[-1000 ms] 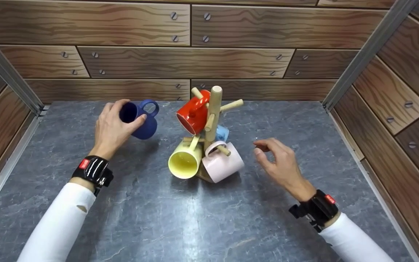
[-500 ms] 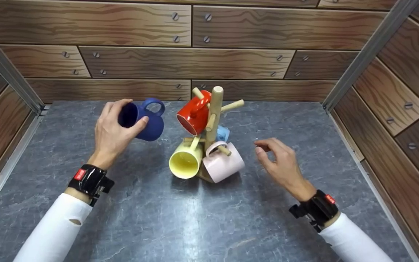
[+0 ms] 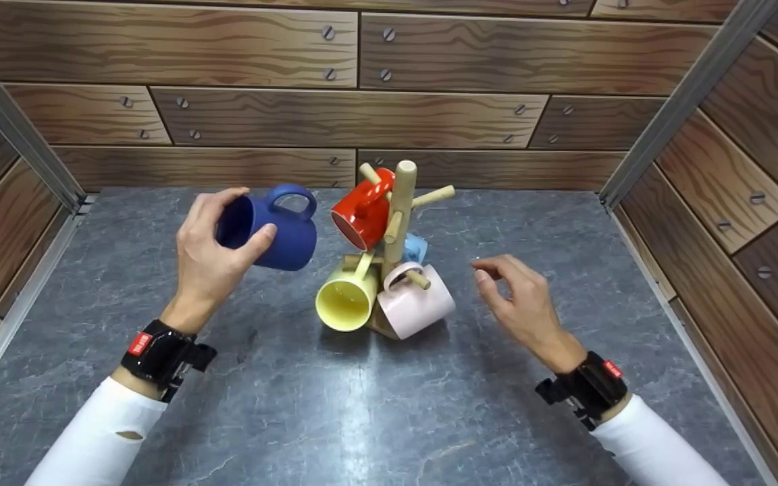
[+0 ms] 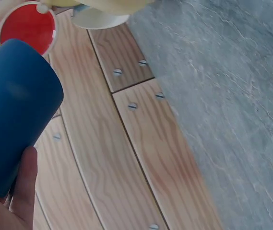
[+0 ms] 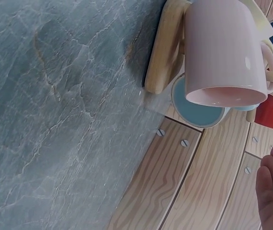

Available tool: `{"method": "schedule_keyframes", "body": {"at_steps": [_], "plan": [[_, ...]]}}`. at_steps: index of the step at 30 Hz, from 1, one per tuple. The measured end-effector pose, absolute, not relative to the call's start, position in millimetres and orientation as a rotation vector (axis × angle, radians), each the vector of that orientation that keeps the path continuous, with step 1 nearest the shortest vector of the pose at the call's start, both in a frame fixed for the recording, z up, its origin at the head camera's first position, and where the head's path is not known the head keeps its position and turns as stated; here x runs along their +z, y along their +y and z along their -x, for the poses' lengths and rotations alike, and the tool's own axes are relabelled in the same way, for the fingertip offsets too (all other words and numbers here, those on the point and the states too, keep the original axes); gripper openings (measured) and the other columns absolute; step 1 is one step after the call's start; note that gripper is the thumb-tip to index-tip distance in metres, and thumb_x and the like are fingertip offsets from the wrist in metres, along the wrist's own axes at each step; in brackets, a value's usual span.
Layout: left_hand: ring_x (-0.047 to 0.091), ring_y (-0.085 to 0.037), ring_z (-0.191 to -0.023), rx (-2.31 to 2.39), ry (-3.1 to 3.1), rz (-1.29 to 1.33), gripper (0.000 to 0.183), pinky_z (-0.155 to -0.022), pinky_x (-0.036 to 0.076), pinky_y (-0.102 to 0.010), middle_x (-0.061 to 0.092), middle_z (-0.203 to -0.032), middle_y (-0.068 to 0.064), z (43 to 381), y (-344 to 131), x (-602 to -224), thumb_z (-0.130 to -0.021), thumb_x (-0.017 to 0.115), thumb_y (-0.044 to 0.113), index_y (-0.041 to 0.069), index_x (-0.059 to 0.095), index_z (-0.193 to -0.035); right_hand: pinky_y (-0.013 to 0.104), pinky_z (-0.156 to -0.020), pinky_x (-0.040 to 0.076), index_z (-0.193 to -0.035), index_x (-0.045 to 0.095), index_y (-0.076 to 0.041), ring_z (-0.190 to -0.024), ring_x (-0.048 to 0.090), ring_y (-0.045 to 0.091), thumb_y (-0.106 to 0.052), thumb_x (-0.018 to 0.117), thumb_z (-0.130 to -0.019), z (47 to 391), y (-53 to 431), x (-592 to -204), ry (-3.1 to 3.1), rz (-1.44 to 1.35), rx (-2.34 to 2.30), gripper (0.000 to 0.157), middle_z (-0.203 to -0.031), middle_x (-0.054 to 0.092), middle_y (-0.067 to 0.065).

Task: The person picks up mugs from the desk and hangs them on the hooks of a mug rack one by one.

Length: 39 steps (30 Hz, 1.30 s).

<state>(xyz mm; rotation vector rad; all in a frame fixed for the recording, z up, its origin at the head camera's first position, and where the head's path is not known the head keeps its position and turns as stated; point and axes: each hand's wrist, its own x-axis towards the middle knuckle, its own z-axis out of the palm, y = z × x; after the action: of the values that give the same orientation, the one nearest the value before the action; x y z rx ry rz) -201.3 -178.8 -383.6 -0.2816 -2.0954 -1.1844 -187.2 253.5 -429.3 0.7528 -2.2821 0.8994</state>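
My left hand (image 3: pixel 210 246) grips a dark blue mug (image 3: pixel 286 236) by its rim end, thumb on the near side and fingers at the far side. The mug lies tilted on its side in the air, handle upward and base toward the wooden mug tree (image 3: pixel 402 209). In the left wrist view the blue mug (image 4: pixel 16 110) overlaps a red mug's mouth. On the tree hang a red mug (image 3: pixel 364 210), a yellow mug (image 3: pixel 346 297), a pink mug (image 3: pixel 417 302) and a light blue mug (image 3: pixel 415 248). Right of the tree, my right hand (image 3: pixel 521 297) holds nothing, its fingers loosely curved.
Bare pegs (image 3: pixel 434 196) stick out from the tree's upper part, to the right and toward the front. Grey marbled tabletop (image 3: pixel 281 405) surrounds the tree's base. Wood-patterned walls (image 3: pixel 362 115) close off the back and sides.
My left hand has turned and brought the blue mug rightward, closer to the mug tree, its base swinging toward the tree. The right hand has stayed in place.
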Motion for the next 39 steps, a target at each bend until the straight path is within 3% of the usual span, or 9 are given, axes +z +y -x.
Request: {"method": "schedule_keyframes", "body": {"at_steps": [12,20,27,39], "plan": [[0.060,-0.018,-0.097,-1.251,-2.102,0.427,0.055,-0.084,0.046,-0.037,0.066,-0.109,-0.008,187.0,-165.4,-379.4,-0.077,0.086,0.031,0.012,0.071,-0.127,0.027,-0.078,0.054,-0.112,0.075,-0.006,-0.089,0.067,0.016,-0.008,0.064,-0.101,185.8,246.4,-427.3,-2.276,-0.779,0.903,0.016,-0.098,0.071,0.002],[0.062,-0.016,-0.093,-1.300,-2.079,0.542,0.053,-0.074,0.053,-0.028,0.067,-0.111,-0.006,179.8,-154.4,-386.0,-0.079,0.081,0.030,0.011,0.071,-0.128,0.028,-0.080,0.057,-0.110,0.075,-0.005,-0.091,0.070,0.017,-0.004,0.069,-0.096,181.7,235.4,-423.2,-2.225,-0.855,0.890,0.015,-0.101,0.073,0.004],[0.063,-0.019,-0.095,-1.267,-2.072,0.657,0.052,-0.081,0.052,-0.035,0.069,-0.111,-0.003,180.2,-144.4,-393.2,-0.079,0.080,0.030,0.009,0.071,-0.126,0.025,-0.082,0.056,-0.109,0.075,-0.004,-0.090,0.070,0.018,-0.002,0.070,-0.094,179.4,223.0,-419.5,-2.181,-0.887,0.892,0.015,-0.100,0.073,0.005],[0.063,-0.019,-0.094,-1.236,-2.107,0.795,0.053,-0.074,0.055,-0.038,0.068,-0.108,-0.005,178.2,-128.2,-398.3,-0.079,0.078,0.034,0.008,0.071,-0.124,0.025,-0.082,0.057,-0.104,0.074,-0.001,-0.087,0.070,0.020,-0.004,0.075,-0.091,178.3,193.4,-405.7,-2.108,-1.012,0.972,0.014,-0.096,0.073,0.006]]}}
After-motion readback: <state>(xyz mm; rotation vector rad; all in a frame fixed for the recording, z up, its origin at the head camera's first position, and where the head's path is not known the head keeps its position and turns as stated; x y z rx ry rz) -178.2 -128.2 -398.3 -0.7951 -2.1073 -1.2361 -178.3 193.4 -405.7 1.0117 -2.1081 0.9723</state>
